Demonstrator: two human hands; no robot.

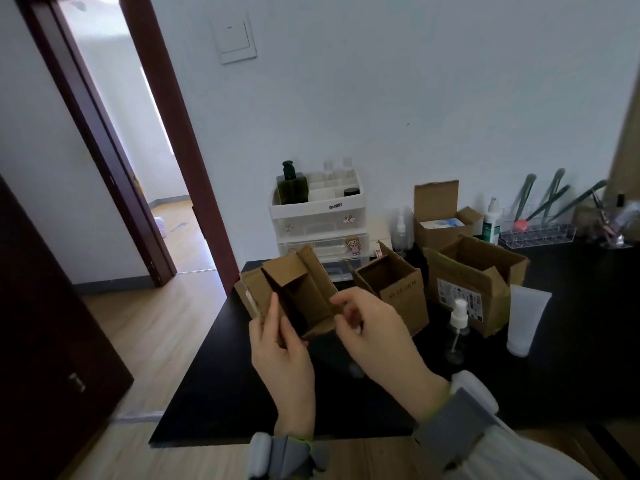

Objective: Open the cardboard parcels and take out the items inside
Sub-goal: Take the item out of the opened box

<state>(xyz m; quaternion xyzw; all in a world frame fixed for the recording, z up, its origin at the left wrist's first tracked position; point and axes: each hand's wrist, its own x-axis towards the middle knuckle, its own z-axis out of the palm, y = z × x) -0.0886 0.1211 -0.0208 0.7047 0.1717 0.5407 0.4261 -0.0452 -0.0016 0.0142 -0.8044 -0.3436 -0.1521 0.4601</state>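
Note:
A small open cardboard parcel [301, 292] is held up above the black table [242, 375], its flaps spread and its inside dark. My left hand [282, 355] grips its near left wall. My right hand [370, 330] pinches its near right flap. Three more open parcels stand behind: a small one [398, 289], a larger one with a printed label [474, 282], and one at the back holding a white and blue item [443, 223]. A clear spray bottle [457, 330] and a white tube [524, 320] rest on the table to the right.
A white drawer organiser [318, 223] with bottles stands against the wall. At the back right are a white pump bottle [491, 223], a clear tray [540, 233] and brushes. An open doorway [138, 150] and wooden floor lie to the left.

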